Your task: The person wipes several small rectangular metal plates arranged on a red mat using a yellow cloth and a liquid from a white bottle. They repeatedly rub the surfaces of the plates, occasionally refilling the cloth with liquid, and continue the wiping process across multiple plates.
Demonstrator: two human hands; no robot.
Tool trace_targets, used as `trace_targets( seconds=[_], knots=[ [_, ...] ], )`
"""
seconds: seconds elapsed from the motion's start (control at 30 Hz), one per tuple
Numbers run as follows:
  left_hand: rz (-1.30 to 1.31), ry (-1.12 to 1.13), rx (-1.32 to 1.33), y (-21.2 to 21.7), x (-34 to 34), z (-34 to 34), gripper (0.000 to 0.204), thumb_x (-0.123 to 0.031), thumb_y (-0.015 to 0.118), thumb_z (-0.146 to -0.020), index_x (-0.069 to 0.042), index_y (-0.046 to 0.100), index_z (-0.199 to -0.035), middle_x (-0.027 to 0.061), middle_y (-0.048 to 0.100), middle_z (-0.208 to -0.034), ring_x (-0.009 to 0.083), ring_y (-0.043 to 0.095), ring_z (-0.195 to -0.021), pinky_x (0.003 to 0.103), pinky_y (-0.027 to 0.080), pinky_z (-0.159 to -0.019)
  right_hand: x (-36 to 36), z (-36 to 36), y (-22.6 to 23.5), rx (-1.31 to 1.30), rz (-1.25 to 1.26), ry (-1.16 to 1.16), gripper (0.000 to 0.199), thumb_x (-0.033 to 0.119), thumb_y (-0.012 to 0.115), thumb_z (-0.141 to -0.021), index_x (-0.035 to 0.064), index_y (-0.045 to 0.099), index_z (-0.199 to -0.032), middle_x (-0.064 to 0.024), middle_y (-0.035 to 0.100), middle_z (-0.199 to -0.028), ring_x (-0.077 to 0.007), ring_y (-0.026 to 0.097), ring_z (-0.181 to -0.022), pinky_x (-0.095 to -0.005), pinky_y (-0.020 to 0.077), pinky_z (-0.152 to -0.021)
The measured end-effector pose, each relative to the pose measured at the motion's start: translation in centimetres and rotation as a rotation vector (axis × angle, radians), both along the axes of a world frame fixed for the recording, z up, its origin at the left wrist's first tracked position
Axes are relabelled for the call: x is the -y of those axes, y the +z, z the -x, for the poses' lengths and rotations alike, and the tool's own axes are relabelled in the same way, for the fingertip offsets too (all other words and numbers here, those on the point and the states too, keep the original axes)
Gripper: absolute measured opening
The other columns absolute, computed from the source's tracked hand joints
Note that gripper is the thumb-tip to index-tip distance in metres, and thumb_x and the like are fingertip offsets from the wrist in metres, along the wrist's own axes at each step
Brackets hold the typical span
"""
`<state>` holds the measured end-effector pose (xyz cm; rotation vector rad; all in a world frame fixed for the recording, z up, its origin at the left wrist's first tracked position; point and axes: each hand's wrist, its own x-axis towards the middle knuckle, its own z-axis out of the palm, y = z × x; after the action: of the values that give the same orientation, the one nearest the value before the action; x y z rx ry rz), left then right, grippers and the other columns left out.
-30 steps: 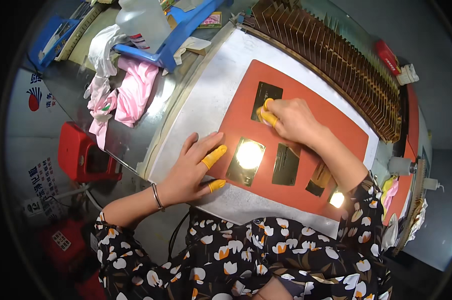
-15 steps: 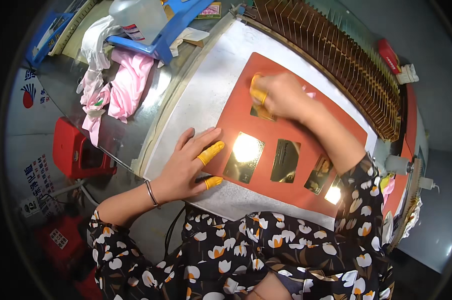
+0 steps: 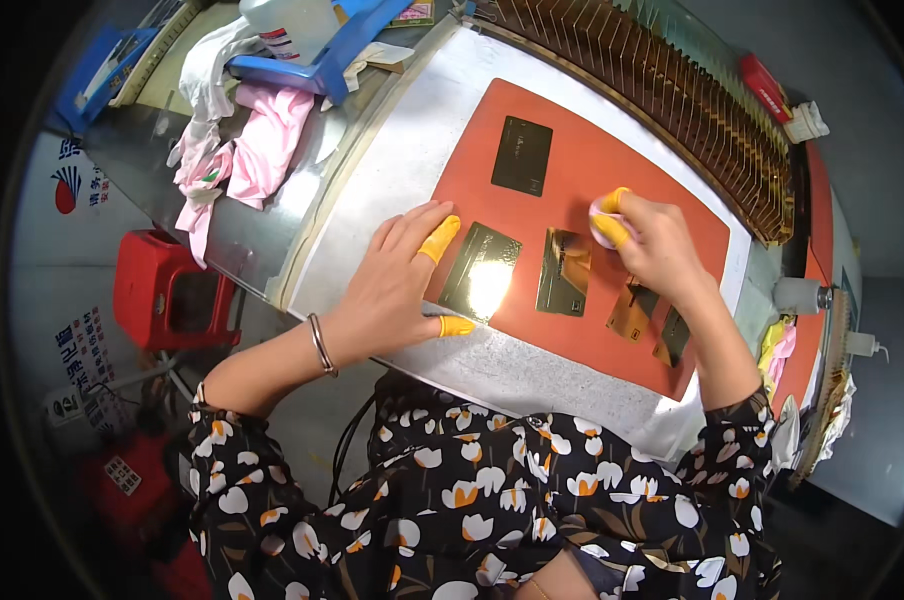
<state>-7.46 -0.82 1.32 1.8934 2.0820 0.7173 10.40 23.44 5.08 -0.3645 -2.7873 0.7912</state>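
Across a red mat (image 3: 582, 150) laid over a white sheet (image 3: 372, 210) on a counter (image 3: 247, 235), a person in a dark floral top (image 3: 452, 490) works at five shiny cards with both bare hands, yellow covers (image 3: 439, 238) on some fingertips. The right hand (image 3: 657, 245) has its grip closed on a small pink-and-white wad (image 3: 602, 225), pinched between covered fingertips over the middle of the mat; whether the wad touches the mat cannot be told. The left hand (image 3: 397, 275), a metal bracelet (image 3: 322, 345) at its wrist, has a released grip, palm down at the mat's left edge with the thumb spread apart from the fingers. Just beside it lies a gold card (image 3: 480, 272) catching a bright glare. One dark card (image 3: 522, 155) sits alone toward the far left of the mat, while a second card (image 3: 564, 272), a third card (image 3: 632, 310) and a smaller-looking end card (image 3: 674, 337) line up rightward along the near side. Thin plates stand upright in a long brown rack (image 3: 652, 120) beyond the mat. At left, a pink cloth (image 3: 272, 145) lies near a blue tray (image 3: 322, 70), above a red stool (image 3: 162, 290).
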Motion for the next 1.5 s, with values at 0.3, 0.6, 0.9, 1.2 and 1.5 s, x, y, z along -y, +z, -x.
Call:
trace_targets(
  seconds=[0.3,0.6,0.9,1.2,1.5],
  knots=[
    [0.024,-0.001,-0.054,-0.2,0.1,0.0,0.085,-0.037,0.079,-0.062,0.005,0.042,-0.126,0.0172,0.033,-0.141,0.0335,0.029,-0.132,0.045,0.025,-0.107,1.2,10.1,-3.5,0.109,-0.272,0.100,0.011,0.011,0.055,-0.078,0.0037,0.058,-0.085,-0.0171,0.064,-0.076,-0.0363,0.061,-0.070,-0.0474,0.0460,-0.059],
    [-0.019,0.030,-0.034,-0.3,-0.3,-0.2,0.073,-0.033,0.077,-0.062,0.006,0.049,-0.118,0.0147,0.038,-0.136,0.0296,0.034,-0.129,0.045,0.028,-0.102,-0.7,10.8,-3.3,0.138,-0.286,0.086,0.011,0.009,0.055,-0.073,0.0049,0.059,-0.083,-0.0164,0.062,-0.070,-0.0362,0.061,-0.067,-0.0465,0.0470,-0.059],
    [0.044,0.114,0.026,0.7,-0.7,-0.6,0.085,-0.030,0.081,-0.058,0.000,0.042,-0.127,0.0132,0.043,-0.130,0.0302,0.041,-0.121,0.044,0.028,-0.098,-4.1,3.3,1.2,0.065,-0.145,-0.208,0.017,0.018,0.057,-0.087,0.0015,0.060,-0.087,-0.0122,0.060,-0.066,-0.0259,0.057,-0.057,-0.0336,0.0444,-0.057],
    [-0.128,0.116,-0.070,0.8,-2.1,-2.6,0.084,-0.028,0.084,-0.054,0.001,0.047,-0.123,0.0150,0.045,-0.127,0.0319,0.042,-0.117,0.043,0.031,-0.098,1.5,-2.7,0.4,0.276,0.177,-0.221,0.018,0.021,0.057,-0.084,0.0038,0.059,-0.090,-0.0169,0.065,-0.077,-0.0362,0.062,-0.074,-0.0435,0.0479,-0.067],
    [-0.112,0.140,-0.155,-0.3,-4.7,-6.3,0.082,-0.035,0.082,-0.057,0.003,0.049,-0.121,0.0141,0.039,-0.134,0.0314,0.029,-0.132,0.058,0.015,-0.106,2.8,0.9,-4.0,0.062,-0.208,0.261,0.008,0.010,0.058,-0.073,0.0055,0.059,-0.080,-0.0134,0.062,-0.068,-0.0356,0.060,-0.063,-0.0450,0.0464,-0.056]
  ],
)
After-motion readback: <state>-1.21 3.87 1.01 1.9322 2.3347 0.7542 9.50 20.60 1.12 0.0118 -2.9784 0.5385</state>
